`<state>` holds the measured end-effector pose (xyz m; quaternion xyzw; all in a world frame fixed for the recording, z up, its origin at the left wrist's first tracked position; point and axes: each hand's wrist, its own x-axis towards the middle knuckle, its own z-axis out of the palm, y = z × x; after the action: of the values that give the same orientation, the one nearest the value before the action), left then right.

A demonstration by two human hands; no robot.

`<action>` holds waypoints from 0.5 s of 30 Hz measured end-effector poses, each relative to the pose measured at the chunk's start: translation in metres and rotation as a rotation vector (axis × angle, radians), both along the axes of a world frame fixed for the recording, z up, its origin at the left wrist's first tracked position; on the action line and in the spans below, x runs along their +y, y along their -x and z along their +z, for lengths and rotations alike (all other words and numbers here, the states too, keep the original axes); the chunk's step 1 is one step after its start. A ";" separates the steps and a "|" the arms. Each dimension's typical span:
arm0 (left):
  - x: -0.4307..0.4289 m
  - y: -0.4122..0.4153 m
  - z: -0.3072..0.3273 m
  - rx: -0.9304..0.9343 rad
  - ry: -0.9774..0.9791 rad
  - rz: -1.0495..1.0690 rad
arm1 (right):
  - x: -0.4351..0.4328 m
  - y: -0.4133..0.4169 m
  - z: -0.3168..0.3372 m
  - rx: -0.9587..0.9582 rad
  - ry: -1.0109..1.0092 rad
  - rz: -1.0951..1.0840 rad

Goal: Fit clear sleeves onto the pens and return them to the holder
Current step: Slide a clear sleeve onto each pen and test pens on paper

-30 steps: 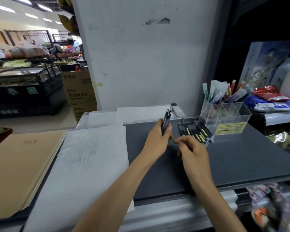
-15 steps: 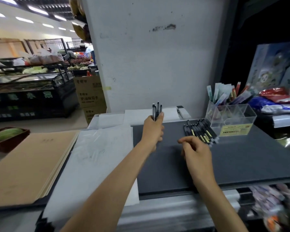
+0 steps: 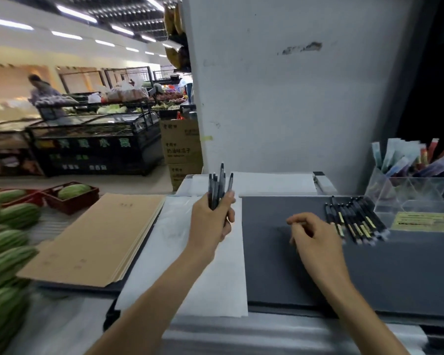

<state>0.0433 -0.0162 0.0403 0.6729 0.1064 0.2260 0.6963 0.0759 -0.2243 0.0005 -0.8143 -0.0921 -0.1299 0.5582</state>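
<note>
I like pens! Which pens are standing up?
The bunch gripped in the left hand stands upright; the other pens lie flat on the grey mat.

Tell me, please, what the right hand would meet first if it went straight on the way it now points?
Probably the white paper sheet beyond the grey mat: the right hand points away and leftward across that mat. Depth is unclear; the row of pens lies to its right.

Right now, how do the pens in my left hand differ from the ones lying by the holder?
The held pens stand upright, bunched in the left hand; the lying pens rest flat in a row on the dark mat, untouched. The lying pens show yellow labels; the held pens show none. Both are slim and dark.
</note>
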 end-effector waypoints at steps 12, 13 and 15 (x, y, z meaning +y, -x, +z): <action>0.067 -0.003 -0.013 -0.279 0.224 0.296 | 0.146 -0.056 0.033 -0.055 0.316 0.434; 0.069 -0.003 -0.015 -0.274 0.244 0.329 | 0.153 -0.059 0.032 -0.080 0.350 0.464; 0.071 -0.002 -0.019 -0.262 0.257 0.382 | 0.161 -0.063 0.024 -0.138 0.385 0.500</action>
<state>0.0456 0.0548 0.0215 0.5115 0.1685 0.4234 0.7285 0.1388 -0.0632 0.0247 -0.8463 -0.3498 -0.0235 0.4010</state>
